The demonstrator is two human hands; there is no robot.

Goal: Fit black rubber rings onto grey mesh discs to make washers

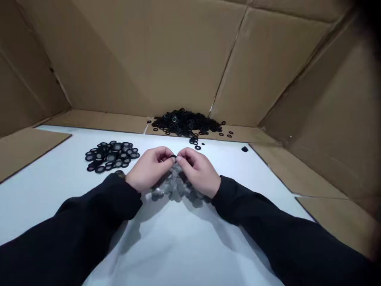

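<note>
My left hand [150,169] and my right hand [198,171] meet fingertip to fingertip above the white surface [178,238]. Together they pinch a small black rubber ring [172,157]. Both hands have curled, closed fingers. Beneath them lies a small heap of grey mesh discs [175,188]. To the left rests a group of black rings with grey mesh centres [111,155]. Farther back sits a large pile of plain black rings [186,122]. Black sleeves cover both my arms.
Brown cardboard walls [149,55] enclose the surface on the back, left and right. Cardboard flaps [321,186] lie flat along the right edge and at the left. A few stray black rings [195,142] and one dark piece [244,149] lie near the back.
</note>
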